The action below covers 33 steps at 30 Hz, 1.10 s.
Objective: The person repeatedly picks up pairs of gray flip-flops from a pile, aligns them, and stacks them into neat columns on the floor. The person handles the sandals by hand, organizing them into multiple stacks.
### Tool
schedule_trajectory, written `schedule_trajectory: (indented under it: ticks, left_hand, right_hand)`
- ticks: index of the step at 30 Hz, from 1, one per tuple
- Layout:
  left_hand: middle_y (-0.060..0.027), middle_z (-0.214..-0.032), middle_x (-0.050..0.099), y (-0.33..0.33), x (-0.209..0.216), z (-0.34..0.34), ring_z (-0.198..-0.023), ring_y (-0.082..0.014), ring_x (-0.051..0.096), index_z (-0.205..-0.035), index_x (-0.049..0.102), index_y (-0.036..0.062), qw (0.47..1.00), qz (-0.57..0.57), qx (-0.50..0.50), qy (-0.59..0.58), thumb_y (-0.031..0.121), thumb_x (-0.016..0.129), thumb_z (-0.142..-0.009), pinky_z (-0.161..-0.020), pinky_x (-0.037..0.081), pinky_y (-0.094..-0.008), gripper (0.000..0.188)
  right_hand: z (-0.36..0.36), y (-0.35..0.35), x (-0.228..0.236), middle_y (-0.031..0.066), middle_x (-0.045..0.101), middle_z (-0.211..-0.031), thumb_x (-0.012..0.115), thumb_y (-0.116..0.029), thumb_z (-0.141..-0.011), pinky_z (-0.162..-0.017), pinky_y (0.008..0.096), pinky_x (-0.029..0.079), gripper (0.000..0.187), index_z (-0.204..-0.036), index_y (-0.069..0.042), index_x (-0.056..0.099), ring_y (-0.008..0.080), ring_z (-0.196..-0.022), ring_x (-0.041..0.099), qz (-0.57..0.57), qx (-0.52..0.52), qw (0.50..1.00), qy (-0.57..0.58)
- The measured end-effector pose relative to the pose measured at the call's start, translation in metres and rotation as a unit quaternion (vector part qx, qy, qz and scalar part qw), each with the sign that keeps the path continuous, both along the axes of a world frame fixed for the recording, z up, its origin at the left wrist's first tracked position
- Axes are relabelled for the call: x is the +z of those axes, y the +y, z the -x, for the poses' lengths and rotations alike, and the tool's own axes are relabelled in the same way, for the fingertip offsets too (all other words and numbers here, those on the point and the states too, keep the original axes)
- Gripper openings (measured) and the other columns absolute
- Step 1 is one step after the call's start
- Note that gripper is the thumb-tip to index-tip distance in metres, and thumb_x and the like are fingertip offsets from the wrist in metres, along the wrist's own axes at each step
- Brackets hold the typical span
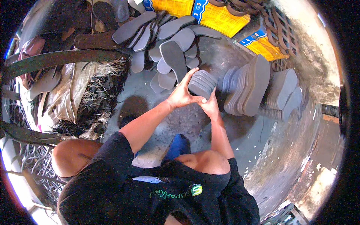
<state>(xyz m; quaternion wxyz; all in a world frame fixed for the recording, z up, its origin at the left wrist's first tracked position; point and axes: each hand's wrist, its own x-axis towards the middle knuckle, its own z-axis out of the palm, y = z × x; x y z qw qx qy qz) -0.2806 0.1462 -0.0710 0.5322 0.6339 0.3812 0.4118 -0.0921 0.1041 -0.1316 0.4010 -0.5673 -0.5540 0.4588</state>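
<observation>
Between my two hands I hold a short stack of grey shoe soles (202,83), seen end-on with their rounded ends toward me. My left hand (183,93) grips the stack's left side, thumb along the near edge and fingers at the far side. On the right side, my right hand (210,107) closes round it from below, its fingers partly hidden. Just right of the held stack stands a tall row of grey soles (249,88) pressed together. Loose soles (173,56) lie in a pile beyond my left hand.
Another stack of grey soles (283,90) stands farther right. Yellow and blue cartons (221,18) line the back, with dark woven straps (283,33) beside them. At left lie a frayed sack (71,90) and a curved dark band (60,62). White scraps (249,163) dot the floor.
</observation>
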Motion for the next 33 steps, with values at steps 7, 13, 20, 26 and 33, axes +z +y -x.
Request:
schedule_trajectory:
  ticks: [7,13,20,26,33]
  left_hand:
    - [-0.0147,-0.155,0.045,0.004,-0.002,0.002,-0.147,-0.0278,0.041,-0.159,0.027,0.0058,0.997,0.042,-0.059,0.036,0.031,0.100,-0.066,-0.122,0.034,-0.0430,0.121]
    - [-0.0135,-0.133,0.064,0.024,-0.028,0.038,-0.124,-0.0228,0.061,-0.146,0.050,0.0005,0.992,0.119,0.008,-0.050,0.002,0.070,-0.082,-0.106,0.049,-0.0351,0.068]
    - [-0.0199,-0.116,0.055,0.037,-0.044,0.033,-0.106,-0.0341,0.058,-0.122,0.053,-0.0015,0.880,-0.037,0.417,0.223,0.015,0.081,-0.080,-0.096,0.049,-0.0439,0.053]
    - [-0.0230,-0.128,0.050,0.062,-0.028,0.023,-0.120,-0.0437,0.050,-0.128,0.050,-0.0009,0.824,0.011,0.412,0.388,0.030,0.089,-0.075,-0.098,0.047,-0.0529,0.072]
    - [-0.0195,-0.145,0.045,0.078,-0.026,0.024,-0.140,-0.0383,0.040,-0.141,0.040,-0.0010,0.823,0.020,0.324,0.466,0.034,0.083,-0.081,-0.113,0.031,-0.0627,0.081]
  right_hand:
    - [0.005,0.000,0.004,0.0179,0.058,-0.145,0.088,-0.015,-0.075,-0.114,0.0396,0.044,0.109,-0.157,0.006,0.019,0.0285,-0.134,0.056,-0.028,-0.004,0.996,0.079]
    - [0.042,0.000,0.052,0.0254,0.061,-0.122,0.088,-0.024,-0.075,-0.104,0.0490,0.048,0.075,-0.129,0.007,0.047,0.0440,-0.121,0.058,0.022,-0.152,0.941,-0.301]
    - [0.052,0.019,0.015,0.0270,0.061,-0.113,0.091,-0.038,-0.074,-0.096,0.0542,0.048,0.071,-0.114,0.003,0.049,0.0469,-0.113,0.058,0.037,-0.154,0.893,-0.422]
    - [0.041,0.024,0.082,0.0299,0.065,-0.121,0.092,-0.039,-0.077,-0.097,0.0431,0.052,0.088,-0.131,0.013,0.046,0.0346,-0.112,0.067,0.028,-0.188,0.955,-0.228]
    - [-0.033,0.014,0.245,0.0139,0.070,-0.121,0.090,-0.040,-0.079,-0.095,0.0406,0.053,0.079,-0.134,0.004,0.053,0.0255,-0.105,0.068,0.032,-0.243,0.969,0.040]
